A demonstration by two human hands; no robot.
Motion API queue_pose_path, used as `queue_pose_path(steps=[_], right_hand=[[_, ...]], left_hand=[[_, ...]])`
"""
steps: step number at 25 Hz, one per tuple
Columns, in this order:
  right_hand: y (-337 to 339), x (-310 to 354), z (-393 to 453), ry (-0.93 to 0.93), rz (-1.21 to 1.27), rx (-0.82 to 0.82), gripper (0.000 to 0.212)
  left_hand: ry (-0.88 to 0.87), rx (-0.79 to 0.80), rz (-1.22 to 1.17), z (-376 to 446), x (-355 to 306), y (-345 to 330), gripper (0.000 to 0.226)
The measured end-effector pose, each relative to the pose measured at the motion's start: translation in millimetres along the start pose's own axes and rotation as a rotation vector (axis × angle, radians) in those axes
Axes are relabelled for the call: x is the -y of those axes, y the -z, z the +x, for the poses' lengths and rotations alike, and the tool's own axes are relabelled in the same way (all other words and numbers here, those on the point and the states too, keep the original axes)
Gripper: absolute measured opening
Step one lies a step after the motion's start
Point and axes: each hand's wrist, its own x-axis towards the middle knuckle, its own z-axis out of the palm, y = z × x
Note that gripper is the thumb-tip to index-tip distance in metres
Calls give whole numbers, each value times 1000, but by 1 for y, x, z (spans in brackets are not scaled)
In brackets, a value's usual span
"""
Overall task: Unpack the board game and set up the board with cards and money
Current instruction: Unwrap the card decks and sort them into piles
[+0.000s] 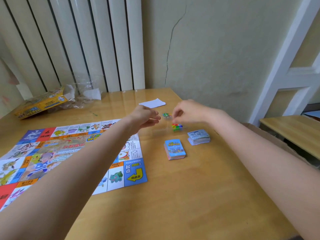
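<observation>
At the far left of the glossy wooden table (190, 196) we see the torn yellow cardboard game box (37, 105) with crumpled clear plastic wrapping (83, 90) beside it, and nearer us the colourful paper game board (72, 153) lying unfolded and flat. Our left hand (144, 116) hovers past the board's far corner, fingers loosely curled; we cannot tell whether it holds anything. Between the hands sits a small cluster of green and multicoloured plastic pieces (166, 115). Our right hand (187, 112) pinches something small just above the red, yellow, green and blue plastic tokens (177, 126); what exactly is unclear. A white paper stack (153, 103) lies behind. Nearer us rest the blue-backed card deck (174, 149) and the stacked paper money (198, 136). We judge the tiny pieces could scatter or roll off if the pinch slips, and a careless forearm could topple either stack.
</observation>
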Motion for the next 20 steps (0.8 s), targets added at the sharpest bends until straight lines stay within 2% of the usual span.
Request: queue_pose_path(steps=[2, 6, 9, 12, 16, 20], right_hand=[[-2, -13, 15, -80, 18, -78, 24], [-32, -22, 37, -102, -61, 128, 45], [-38, -25, 37, -102, -164, 213, 44], [-39, -27, 36, -105, -168, 228, 39], [-23, -26, 51, -121, -260, 394, 44], [-21, -29, 74, -179, -363, 505, 53]], left_hand=[[-42, -7, 209, 9, -1, -10, 14], [-154, 121, 645, 22, 5, -27, 27], [-203, 238, 936, 29, 14, -30, 33], [-266, 169, 1008, 30, 22, -23, 29], [-333, 115, 1021, 25, 22, -21, 26], [-320, 113, 1029, 25, 21, -20, 27]])
